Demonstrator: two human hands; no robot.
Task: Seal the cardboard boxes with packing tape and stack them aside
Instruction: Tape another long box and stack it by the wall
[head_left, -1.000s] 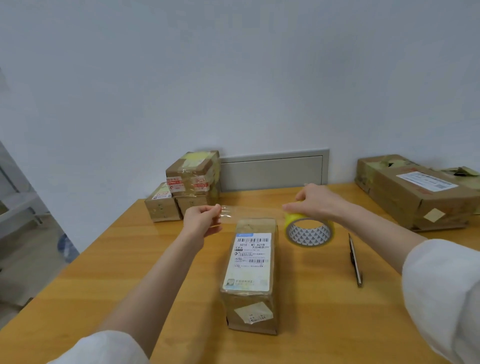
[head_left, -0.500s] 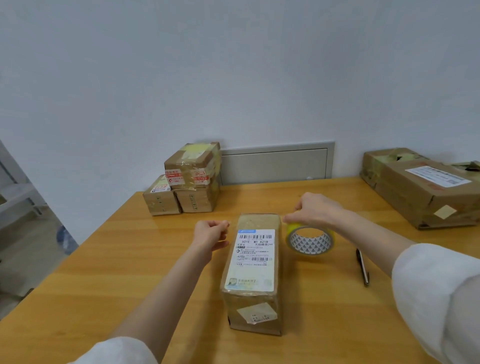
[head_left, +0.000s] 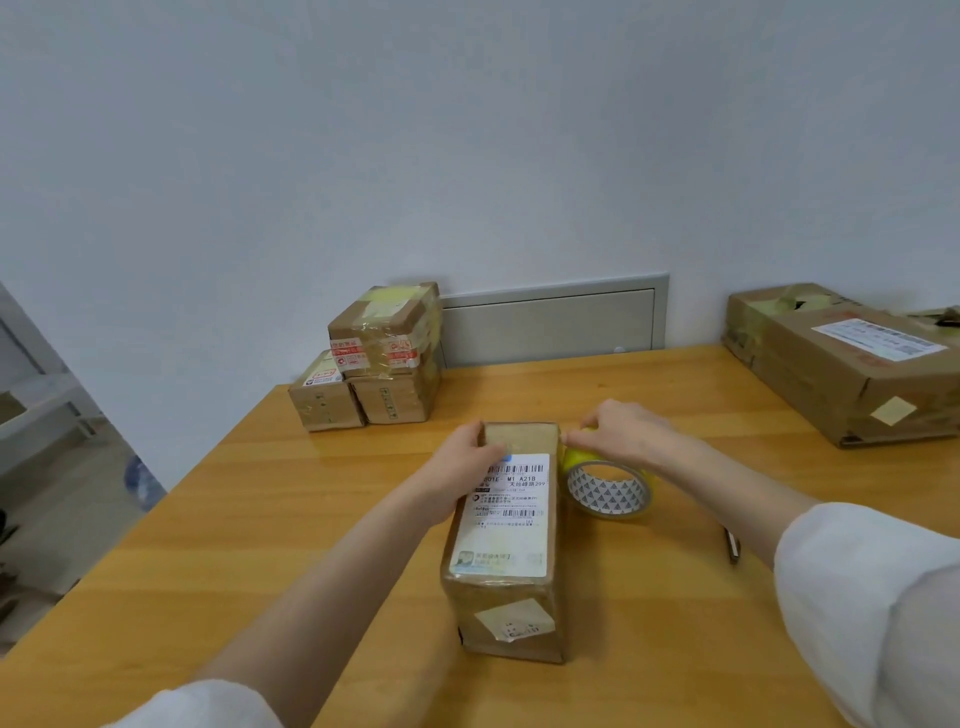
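A long cardboard box (head_left: 506, 540) with a white shipping label lies lengthwise in the middle of the wooden table (head_left: 260, 519). My left hand (head_left: 467, 462) rests on the box's far left top corner, fingers laid over the edge, pressing the clear tape end down there. My right hand (head_left: 623, 434) grips the top of a tape roll (head_left: 608, 491) with a yellow rim, held just right of the box's far end. Clear tape runs across the box's far top; it is barely visible.
Three taped small boxes (head_left: 379, 358) are stacked at the table's far left. A large cardboard box (head_left: 852, 374) sits at the far right. A pen (head_left: 732, 543) lies to the right of the tape roll, partly behind my right forearm. A wall panel (head_left: 550, 322) is behind the table.
Both hands came down and toward me, from holding the tape stretched above the box's far end to laying it on the box. My left hand now rests on the box.
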